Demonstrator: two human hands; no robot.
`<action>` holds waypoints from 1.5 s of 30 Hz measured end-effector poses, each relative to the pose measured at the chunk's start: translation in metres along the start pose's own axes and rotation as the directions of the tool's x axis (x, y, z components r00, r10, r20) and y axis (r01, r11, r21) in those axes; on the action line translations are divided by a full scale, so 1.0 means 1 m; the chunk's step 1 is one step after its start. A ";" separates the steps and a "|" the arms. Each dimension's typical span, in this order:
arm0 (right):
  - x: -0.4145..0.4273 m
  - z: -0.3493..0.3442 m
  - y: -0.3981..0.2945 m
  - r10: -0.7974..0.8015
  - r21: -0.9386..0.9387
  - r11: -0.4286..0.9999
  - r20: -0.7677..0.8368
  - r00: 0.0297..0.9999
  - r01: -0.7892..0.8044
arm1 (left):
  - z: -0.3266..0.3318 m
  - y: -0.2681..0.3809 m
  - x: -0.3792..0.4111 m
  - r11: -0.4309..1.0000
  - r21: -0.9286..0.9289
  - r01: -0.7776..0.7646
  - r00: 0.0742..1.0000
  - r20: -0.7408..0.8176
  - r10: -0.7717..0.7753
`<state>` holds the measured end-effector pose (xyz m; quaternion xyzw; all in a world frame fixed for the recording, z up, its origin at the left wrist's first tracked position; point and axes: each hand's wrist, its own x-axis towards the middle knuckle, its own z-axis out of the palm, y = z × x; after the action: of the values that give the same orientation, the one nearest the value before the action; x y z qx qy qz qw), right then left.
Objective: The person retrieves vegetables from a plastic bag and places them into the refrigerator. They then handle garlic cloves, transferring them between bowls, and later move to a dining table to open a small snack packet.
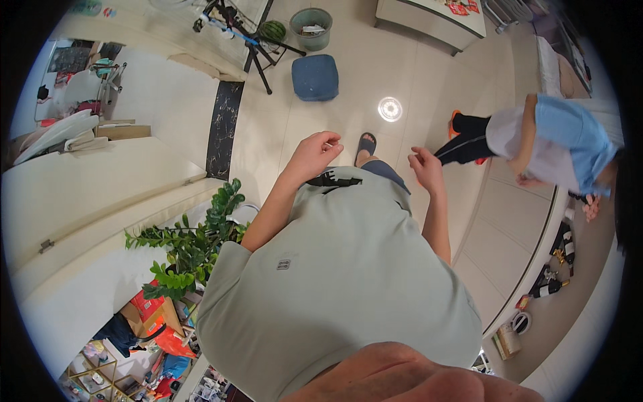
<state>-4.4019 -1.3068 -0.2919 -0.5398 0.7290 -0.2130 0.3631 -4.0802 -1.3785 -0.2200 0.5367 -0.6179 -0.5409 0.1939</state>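
Observation:
My left hand (316, 153) hangs in the air in front of my waist, with its fingers loosely bent and nothing in it. On the other side, my right hand (427, 168) is raised, its fingers a little apart and also empty. Between and below them are my pale green shirt (346, 251), a black buckle strap (334, 179) at the waist and a foot in a dark slide sandal (367, 143). A blue square stool (315, 78) stands on the tiled floor beyond my left hand. A grey-green bin (311, 30) with things inside is behind the stool.
A black tripod stand (258, 47) and a watermelon (273, 31) are at the top. To the right, another person (542, 140) is beside a long white cabinet (502, 226) holding bottles. A leafy potted plant (201, 241) and an open white door (100, 191) lie left. A white table (427, 22) stands ahead.

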 end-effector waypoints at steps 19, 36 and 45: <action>0.317 -0.133 -0.033 0.136 0.077 0.987 0.027 0.990 -0.137 | -0.030 0.104 0.354 0.994 0.069 -0.083 0.993 0.089 0.076; 0.510 -0.229 -0.058 0.118 0.072 0.990 0.011 0.993 -0.119 | -0.031 0.201 0.590 0.992 0.092 -0.083 0.960 0.273 0.055; 0.607 -0.330 0.004 0.019 0.066 0.998 0.031 0.999 -0.021 | 0.034 0.252 0.675 0.997 0.070 -0.018 0.990 0.143 0.008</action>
<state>-4.7481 -1.9038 -0.2630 -0.5231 0.7213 -0.2252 0.3942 -4.4576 -1.9933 -0.2410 0.4991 -0.6525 -0.5544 0.1334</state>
